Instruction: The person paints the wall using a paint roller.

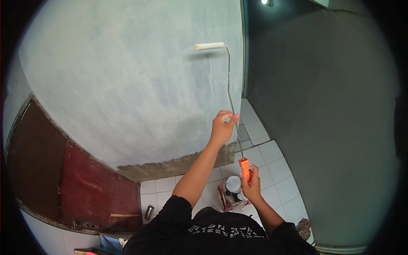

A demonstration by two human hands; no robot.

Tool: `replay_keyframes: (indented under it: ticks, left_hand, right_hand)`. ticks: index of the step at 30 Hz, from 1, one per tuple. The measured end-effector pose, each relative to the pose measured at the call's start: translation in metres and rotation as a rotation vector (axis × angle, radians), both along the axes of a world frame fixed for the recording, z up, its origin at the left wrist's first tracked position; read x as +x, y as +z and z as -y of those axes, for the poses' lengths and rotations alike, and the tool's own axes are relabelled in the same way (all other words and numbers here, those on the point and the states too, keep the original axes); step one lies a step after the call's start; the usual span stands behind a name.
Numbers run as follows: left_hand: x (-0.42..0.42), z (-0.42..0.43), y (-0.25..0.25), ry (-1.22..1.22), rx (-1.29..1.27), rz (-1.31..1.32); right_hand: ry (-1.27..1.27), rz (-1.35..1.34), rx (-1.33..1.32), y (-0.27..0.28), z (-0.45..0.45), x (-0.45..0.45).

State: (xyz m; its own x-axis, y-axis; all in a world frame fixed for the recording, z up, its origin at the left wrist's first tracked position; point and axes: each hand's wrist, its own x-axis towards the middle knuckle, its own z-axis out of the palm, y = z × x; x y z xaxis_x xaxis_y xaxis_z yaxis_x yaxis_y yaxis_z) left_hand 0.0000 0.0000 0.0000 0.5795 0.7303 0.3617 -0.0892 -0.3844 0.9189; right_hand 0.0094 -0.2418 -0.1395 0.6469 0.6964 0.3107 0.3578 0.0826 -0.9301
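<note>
A paint roller with a long thin metal rod is held up in front of the pale wall (127, 85). Its white roller sleeve (209, 46) is at the top and casts a shadow on the wall. My left hand (224, 126) pinches the rod about halfway down, thumb and fingers closed on it. Lower down, my right hand (251, 182) is wrapped round the orange handle (244, 166). Wet-looking streaks run down the wall near its lower and right edges.
Below my right hand, a round white container (233, 184) sits among other things on a red stand. White tiles (272, 151) cover the floor. A dark red panel (87, 187) stands at left, a dark grey wall (327, 127) at right. A small metallic cylinder (149, 212) lies on the floor.
</note>
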Motion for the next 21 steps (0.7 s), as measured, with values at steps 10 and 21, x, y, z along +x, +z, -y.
replay_keyframes:
  ticks: [10,21]
  left_hand:
    - [0.019,-0.036,0.120,0.010,0.233,0.121]
    - [0.048,-0.083,0.260,-0.169,0.528,0.131]
  right_hand:
    - [-0.159,0.256,0.093,0.110,-0.059,0.013]
    - [-0.295,0.501,0.313,0.258,-0.131,0.048]
